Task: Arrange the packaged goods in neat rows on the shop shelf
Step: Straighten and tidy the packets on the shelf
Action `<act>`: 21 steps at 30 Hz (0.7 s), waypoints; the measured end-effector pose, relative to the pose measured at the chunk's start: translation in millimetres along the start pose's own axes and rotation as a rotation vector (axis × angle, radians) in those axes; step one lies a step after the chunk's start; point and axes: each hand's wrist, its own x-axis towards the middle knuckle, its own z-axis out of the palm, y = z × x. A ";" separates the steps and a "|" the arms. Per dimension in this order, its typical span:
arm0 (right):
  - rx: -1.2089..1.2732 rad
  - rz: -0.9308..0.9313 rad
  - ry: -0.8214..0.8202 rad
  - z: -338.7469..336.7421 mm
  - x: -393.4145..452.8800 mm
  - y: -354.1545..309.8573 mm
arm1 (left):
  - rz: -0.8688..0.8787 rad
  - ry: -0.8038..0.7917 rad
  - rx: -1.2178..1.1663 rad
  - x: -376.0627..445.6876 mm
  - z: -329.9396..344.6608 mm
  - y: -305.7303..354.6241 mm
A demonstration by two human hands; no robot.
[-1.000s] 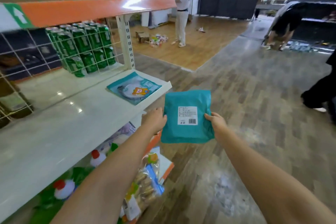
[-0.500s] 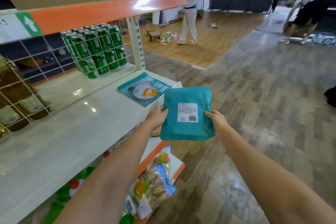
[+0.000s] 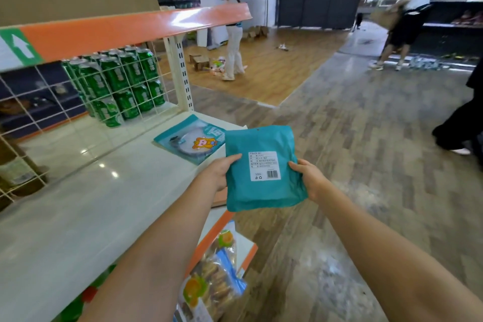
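Observation:
A teal packet (image 3: 261,167) with a white barcode label faces me, held in the air just off the front right corner of the white shelf (image 3: 86,198). My left hand (image 3: 222,170) grips its left edge and my right hand (image 3: 308,178) grips its right edge. A second teal packet (image 3: 189,138) with a cartoon figure lies flat on the shelf near that corner, partly hidden behind the held one.
Green cans (image 3: 117,86) stand stacked behind a white wire grid at the shelf's back. An orange-edged shelf (image 3: 136,29) hangs above. Snack bags (image 3: 211,277) lie on the lower shelf. People (image 3: 232,42) stand on the floor further back and at the right.
The held packet has drifted slightly left toward the shelf corner and now overlaps the packet lying there. Both hands keep their grip. People in the background have shifted.

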 end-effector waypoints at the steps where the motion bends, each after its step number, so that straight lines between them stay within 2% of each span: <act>1: -0.006 0.004 -0.009 -0.3 -0.9 -1.1 | -0.011 -0.008 -0.018 1.4 0.6 1.3; 6: -0.023 0.021 -0.033 -1.1 -1.8 -6.5 | -0.064 -0.023 -0.044 5.6 1.8 5.1; 12: -0.164 0.032 0.050 2.7 0.0 -7.5 | -0.092 0.048 -0.002 9.3 4.5 4.3; 16: -0.407 0.046 0.176 9.6 6.0 -5.4 | -0.074 0.108 0.019 8.6 9.1 9.7; 21: -0.909 -0.051 0.267 24.6 -2.6 -12.2 | -0.007 0.177 0.054 8.3 26.3 13.9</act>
